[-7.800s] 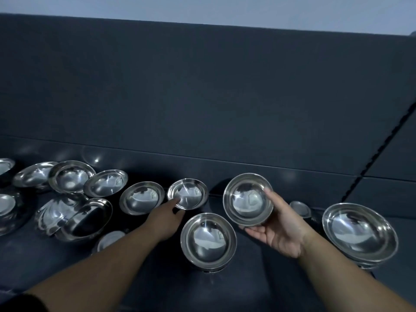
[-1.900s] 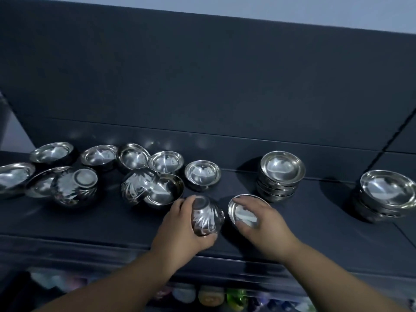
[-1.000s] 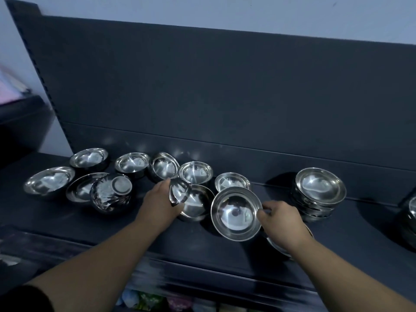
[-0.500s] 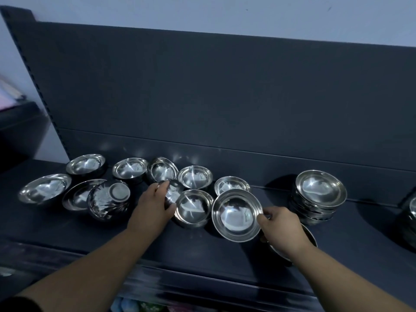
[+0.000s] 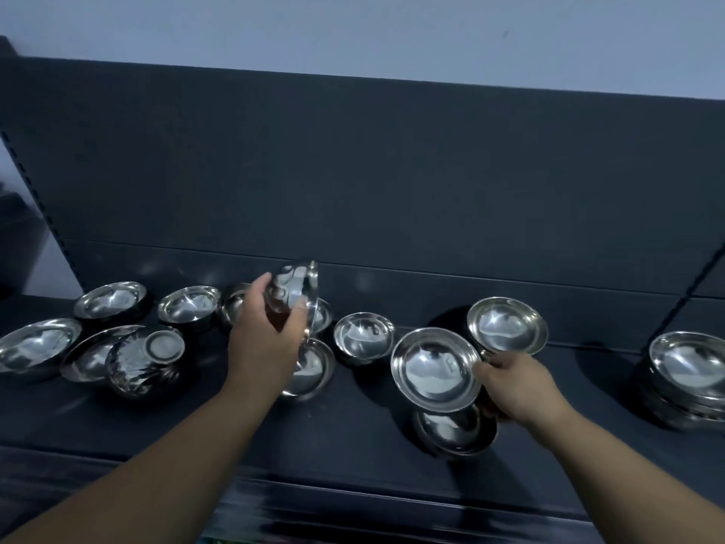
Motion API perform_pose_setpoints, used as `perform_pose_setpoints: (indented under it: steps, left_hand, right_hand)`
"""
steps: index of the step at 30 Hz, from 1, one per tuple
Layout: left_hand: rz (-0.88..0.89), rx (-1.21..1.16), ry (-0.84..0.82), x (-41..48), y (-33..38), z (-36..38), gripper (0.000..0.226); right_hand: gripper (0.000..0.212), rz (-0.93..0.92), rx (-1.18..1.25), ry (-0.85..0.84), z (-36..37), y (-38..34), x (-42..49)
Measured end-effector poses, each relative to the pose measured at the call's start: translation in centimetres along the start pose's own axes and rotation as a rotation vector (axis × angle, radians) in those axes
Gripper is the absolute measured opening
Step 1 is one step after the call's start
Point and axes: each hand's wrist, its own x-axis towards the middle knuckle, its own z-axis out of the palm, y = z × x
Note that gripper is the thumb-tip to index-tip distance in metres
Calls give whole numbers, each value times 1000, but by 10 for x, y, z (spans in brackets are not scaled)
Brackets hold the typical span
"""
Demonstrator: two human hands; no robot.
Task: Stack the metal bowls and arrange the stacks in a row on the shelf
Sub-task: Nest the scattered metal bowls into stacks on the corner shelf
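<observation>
Hands both loaded: left hand, fingers curled round a small bowl tipped on edge, held above the shelf — right hand pinches the rim of a wide bowl, tilted over a lower bowl on the shelf.

The bowl stack at three o'clock and the big bowl at nine o'clock were cut off by the edges.
</observation>
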Motion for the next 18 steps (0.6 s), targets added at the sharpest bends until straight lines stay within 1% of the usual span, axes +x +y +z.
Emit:
perform_pose_setpoints:
  steps: [3,5,7,9,11,15,18]
  left_hand:
    - [-32,-228,-96,-21,18,25,53]
    - [-163,-407,-211,-37,26,45,48]
    - [-320,-513,-337,-52,34,60,34]
    - [-445,-536,-444,-64,39,73,30]
    - [-510,-502,-496,-72,38,84,30]
    - [-560,-428,-488,-78,36,95,33]
    - [-556,-420,-487,-81,42,99,34]
  right_hand:
    - [33,29,-25,-41,-13,19,-2]
    - [33,36,-28,-59,-19,31,-3]
    - [36,38,-37,-74,-21,40,-2]
    - [38,31,-54,-86,-21,47,0]
    - [35,28,-55,-98,-18,54,2]
    - [35,14,19,-119,-14,61,4]
    - [36,-68,92,-8,-19,58,4]
